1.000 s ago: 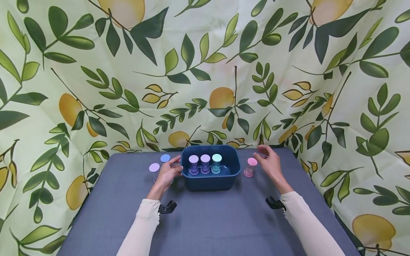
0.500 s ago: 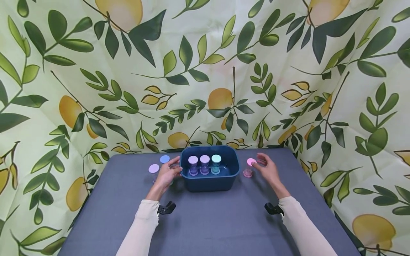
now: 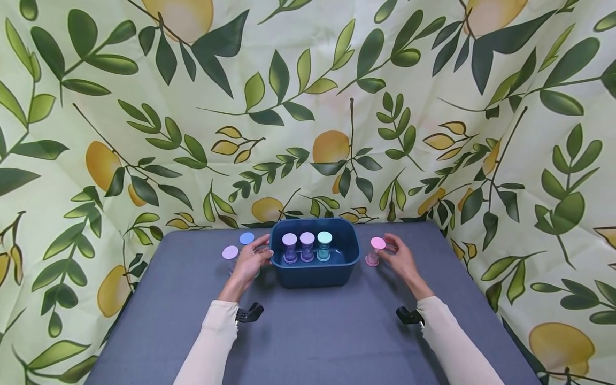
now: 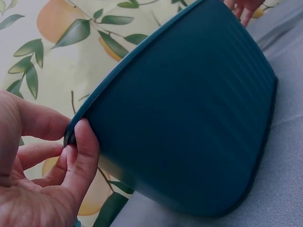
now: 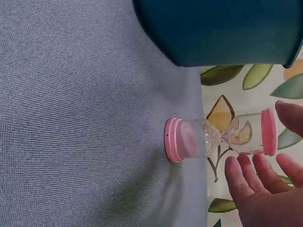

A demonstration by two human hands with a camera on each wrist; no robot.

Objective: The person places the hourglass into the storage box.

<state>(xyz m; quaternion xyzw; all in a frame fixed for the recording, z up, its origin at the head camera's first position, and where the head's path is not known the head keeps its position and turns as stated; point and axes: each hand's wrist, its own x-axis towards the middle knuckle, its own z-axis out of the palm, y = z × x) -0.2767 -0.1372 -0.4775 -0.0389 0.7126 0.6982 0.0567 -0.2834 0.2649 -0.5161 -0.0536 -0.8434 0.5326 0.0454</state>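
**Left hand pinches the bin's rim, right hand frames the pink hourglass**

My left hand [image 3: 247,264] holds the dark blue bin [image 3: 315,278] at its left end, the rim pinched between my thumb and fingers, the thumb pressed against the outer wall. The bin sits on the grey-blue desk [image 3: 317,337], near the patterned cloth [image 3: 298,144] of leaves and yellow fruit behind it.

My right hand [image 3: 399,261] is at the pink hourglass [image 3: 375,250], which stands upright on the desk just right of the bin, apart from it. Seen from my right wrist, these fingers are spread, thumb near the top cap on one side and the other fingertips close by the upper glass on the other; I cannot tell for certain whether any of them touch it. Pinkish sand [image 5: 188,138] lies in its lower bulb.

Inside the bin three hourglasses stand upright in a row: two purple hourglasses [image 3: 290,248] at the left and a mint hourglass [image 3: 324,247] to their right. On the desk left of the bin are a lilac-topped hourglass [image 3: 230,253] and, farther back, a blue-topped hourglass [image 3: 247,238], the latter partly hidden by my left hand. My pale sleeves [image 3: 207,342] reach to black wrist devices [image 3: 249,313].
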